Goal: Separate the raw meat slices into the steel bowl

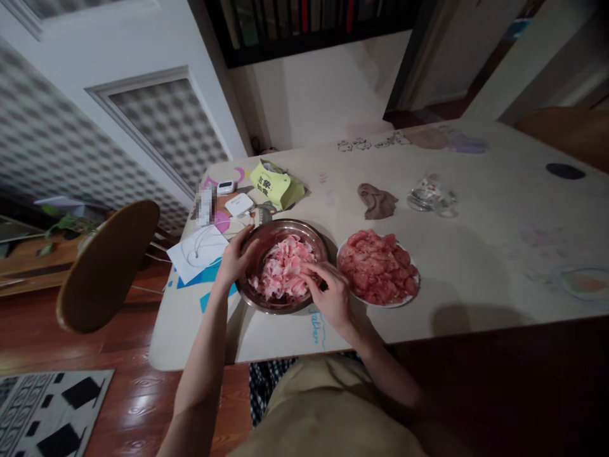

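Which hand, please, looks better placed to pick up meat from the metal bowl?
Probably the right hand: it reaches into the metal bowl, at the meat, while the left hand is at the bowl's left rim.

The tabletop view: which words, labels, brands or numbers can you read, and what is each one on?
"father", as best it reads: blue handwriting on the tabletop, near its front edge.
Yellow-green packet: dark characters, too blurred to quote surely.
White box: faint gray print, too small to read.
Device with dark display: nothing legible.
Metal bowl and white plate: no lettering shows.
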`<state>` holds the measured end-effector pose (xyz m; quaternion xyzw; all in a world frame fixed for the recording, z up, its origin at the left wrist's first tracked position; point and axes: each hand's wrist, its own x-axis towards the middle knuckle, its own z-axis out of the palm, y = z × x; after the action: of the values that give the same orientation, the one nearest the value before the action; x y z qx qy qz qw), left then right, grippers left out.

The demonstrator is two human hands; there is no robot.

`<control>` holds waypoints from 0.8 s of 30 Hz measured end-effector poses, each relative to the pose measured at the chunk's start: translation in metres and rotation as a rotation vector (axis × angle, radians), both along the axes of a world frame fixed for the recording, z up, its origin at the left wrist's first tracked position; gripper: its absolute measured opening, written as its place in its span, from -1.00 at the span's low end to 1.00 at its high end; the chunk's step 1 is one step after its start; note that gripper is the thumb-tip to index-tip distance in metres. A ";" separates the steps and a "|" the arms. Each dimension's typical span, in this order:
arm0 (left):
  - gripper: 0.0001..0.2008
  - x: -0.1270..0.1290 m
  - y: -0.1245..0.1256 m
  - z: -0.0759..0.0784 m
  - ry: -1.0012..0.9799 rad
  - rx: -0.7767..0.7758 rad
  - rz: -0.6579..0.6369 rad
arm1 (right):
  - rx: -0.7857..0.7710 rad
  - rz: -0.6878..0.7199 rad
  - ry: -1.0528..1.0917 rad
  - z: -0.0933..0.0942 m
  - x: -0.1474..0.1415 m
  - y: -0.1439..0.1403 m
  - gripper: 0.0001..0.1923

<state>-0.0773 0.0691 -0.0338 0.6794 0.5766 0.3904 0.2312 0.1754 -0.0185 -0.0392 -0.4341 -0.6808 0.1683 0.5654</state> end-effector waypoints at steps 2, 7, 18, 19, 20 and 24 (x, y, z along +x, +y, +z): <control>-0.45 -0.001 -0.009 -0.001 -0.003 -0.002 0.017 | -0.004 0.010 -0.004 -0.001 0.002 -0.002 -0.82; -0.44 -0.004 -0.044 0.002 0.015 0.037 0.161 | -0.008 0.014 -0.013 -0.005 0.012 -0.013 -0.83; -0.55 0.031 -0.135 -0.003 -0.124 -0.070 0.227 | 0.024 0.047 -0.052 0.002 0.048 -0.036 -0.81; -0.55 0.033 -0.144 -0.003 -0.140 -0.084 0.218 | 0.014 0.053 -0.041 0.002 0.051 -0.038 -0.81; -0.55 0.036 -0.153 -0.002 -0.159 -0.103 0.205 | -0.001 0.058 -0.027 0.003 0.054 -0.040 -0.82; -0.47 0.043 -0.183 0.001 -0.149 -0.190 0.136 | -0.100 0.065 0.054 0.002 0.062 -0.051 -0.86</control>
<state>-0.0341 -0.1140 -0.0332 0.5830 0.6371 0.3980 0.3096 0.2370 -0.0695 -0.0375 -0.4347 -0.6699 0.2319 0.5554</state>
